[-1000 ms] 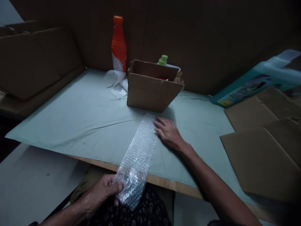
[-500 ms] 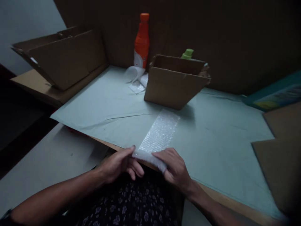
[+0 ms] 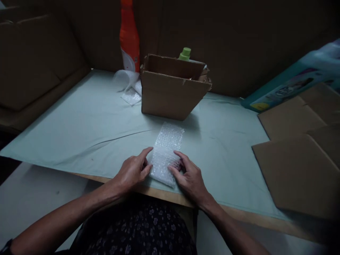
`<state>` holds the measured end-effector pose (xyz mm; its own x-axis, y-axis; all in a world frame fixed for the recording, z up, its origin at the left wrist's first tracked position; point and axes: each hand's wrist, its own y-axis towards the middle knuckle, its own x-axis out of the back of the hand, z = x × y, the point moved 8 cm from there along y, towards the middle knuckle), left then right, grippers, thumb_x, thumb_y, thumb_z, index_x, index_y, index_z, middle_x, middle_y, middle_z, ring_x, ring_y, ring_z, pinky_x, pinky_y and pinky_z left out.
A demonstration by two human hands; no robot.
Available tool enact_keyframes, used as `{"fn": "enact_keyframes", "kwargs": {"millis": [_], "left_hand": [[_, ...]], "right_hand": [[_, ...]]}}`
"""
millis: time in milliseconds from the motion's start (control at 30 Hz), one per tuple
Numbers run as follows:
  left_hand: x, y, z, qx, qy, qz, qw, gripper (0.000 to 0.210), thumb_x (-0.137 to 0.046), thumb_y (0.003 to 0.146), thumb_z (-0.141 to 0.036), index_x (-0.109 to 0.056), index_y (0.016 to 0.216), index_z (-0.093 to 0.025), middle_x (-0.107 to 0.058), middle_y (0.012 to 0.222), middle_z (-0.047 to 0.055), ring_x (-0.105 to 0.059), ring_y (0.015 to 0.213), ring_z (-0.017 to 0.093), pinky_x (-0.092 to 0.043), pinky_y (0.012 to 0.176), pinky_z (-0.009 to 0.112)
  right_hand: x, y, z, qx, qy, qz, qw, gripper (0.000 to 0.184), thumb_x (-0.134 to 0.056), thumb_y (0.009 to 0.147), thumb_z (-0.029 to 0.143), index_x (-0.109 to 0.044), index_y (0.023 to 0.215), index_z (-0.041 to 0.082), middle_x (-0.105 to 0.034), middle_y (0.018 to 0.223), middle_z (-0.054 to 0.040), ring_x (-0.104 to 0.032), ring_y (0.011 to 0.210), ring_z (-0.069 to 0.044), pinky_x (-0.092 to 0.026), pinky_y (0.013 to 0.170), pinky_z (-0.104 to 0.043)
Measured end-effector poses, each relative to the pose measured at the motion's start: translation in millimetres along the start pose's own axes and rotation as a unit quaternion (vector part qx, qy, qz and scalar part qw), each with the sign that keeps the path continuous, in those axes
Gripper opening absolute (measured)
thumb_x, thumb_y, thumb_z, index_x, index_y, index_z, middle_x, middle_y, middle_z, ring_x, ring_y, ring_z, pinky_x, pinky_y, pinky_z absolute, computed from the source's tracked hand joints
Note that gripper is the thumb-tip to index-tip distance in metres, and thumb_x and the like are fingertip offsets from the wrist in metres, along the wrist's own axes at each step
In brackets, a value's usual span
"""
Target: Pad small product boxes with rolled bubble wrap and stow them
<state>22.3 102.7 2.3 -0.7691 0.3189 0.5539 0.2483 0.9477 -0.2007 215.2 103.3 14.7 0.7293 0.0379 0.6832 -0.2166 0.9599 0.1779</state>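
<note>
A strip of clear bubble wrap [image 3: 166,152] lies on the pale green cloth in front of me, its near part folded back over itself. My left hand [image 3: 134,170] is at its left edge, thumb and index finger spread apart, their tips at or touching the edge. On the right side, my right hand [image 3: 190,177] rests its thumb and index fingertips on the wrap, spread apart, while the other fingers curl partly out of sight. Neither hand closes around the wrap.
Beyond the wrap stands a cardboard box [image 3: 167,95] with a green-capped bottle [image 3: 185,54] behind it. An orange bottle [image 3: 129,39] and loose bubble wrap [image 3: 131,96] are left of it. Cardboard pieces [image 3: 297,173] and a teal pack [image 3: 287,85] lie right; a large carton [image 3: 34,60] stands left.
Both hands have moved forward from the table edge onto the cloth. The near end of the bubble wrap, earlier held up at the edge, now lies folded flat. The view has shifted right.
</note>
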Motion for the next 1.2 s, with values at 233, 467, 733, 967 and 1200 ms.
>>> {"fn": "enact_keyframes", "kwargs": {"millis": [233, 467, 733, 967, 1200], "left_hand": [[-3.1, 1, 9, 0.006, 0.051, -0.012, 0.999, 0.059, -0.056, 0.087, -0.028, -0.048, 0.145, -0.021, -0.070, 0.080, 0.002, -0.059, 0.066, 0.019, -0.044, 0.067, 0.031], [6.8, -11, -6, -0.082, 0.056, -0.033, 0.995, 0.046, -0.057, 0.094, -0.036, -0.054, 0.138, -0.021, -0.069, 0.104, 0.009, -0.066, 0.089, 0.022, -0.052, 0.079, 0.035], [5.3, -40, -20, -0.226, 0.021, -0.034, 0.973, 0.042, -0.054, 0.095, -0.015, -0.052, 0.136, -0.025, -0.069, 0.115, 0.007, -0.061, 0.106, 0.022, -0.050, 0.094, 0.041], [3.4, -5, -12, -0.185, 0.074, -0.099, 0.975, 0.036, -0.057, 0.093, -0.020, -0.058, 0.129, -0.016, -0.071, 0.094, 0.006, -0.062, 0.082, 0.021, -0.053, 0.077, 0.038], [5.9, -25, -30, -0.324, 0.143, -0.100, 0.930, 0.053, -0.064, 0.093, -0.029, -0.046, 0.141, -0.019, -0.058, 0.135, 0.016, -0.050, 0.128, 0.031, -0.045, 0.104, 0.052]], "right_hand": [[29, -19, 24, 0.166, -0.092, -0.072, 0.979, 0.048, -0.069, 0.090, 0.029, -0.053, 0.134, 0.024, -0.069, 0.110, -0.0104, -0.066, 0.096, -0.026, -0.050, 0.084, -0.044], [-7, -35, 46, 0.204, -0.094, 0.053, 0.973, 0.017, -0.060, 0.093, 0.017, -0.066, 0.108, 0.022, -0.075, 0.107, -0.0078, -0.067, 0.099, -0.024, -0.049, 0.085, -0.043], [3, -21, 37, 0.071, 0.051, 0.040, 0.995, 0.009, -0.060, 0.095, 0.021, -0.068, 0.098, 0.023, -0.075, 0.086, -0.0015, -0.069, 0.077, -0.017, -0.054, 0.070, -0.031], [12, -35, 54, 0.208, -0.144, -0.047, 0.966, 0.031, -0.069, 0.088, 0.022, -0.061, 0.118, 0.018, -0.072, 0.113, -0.0125, -0.065, 0.106, -0.027, -0.048, 0.089, -0.045], [1, -24, 43, 0.183, -0.092, -0.023, 0.979, 0.021, -0.061, 0.094, 0.015, -0.064, 0.114, 0.020, -0.076, 0.098, -0.0055, -0.069, 0.090, -0.021, -0.049, 0.083, -0.042]]}}
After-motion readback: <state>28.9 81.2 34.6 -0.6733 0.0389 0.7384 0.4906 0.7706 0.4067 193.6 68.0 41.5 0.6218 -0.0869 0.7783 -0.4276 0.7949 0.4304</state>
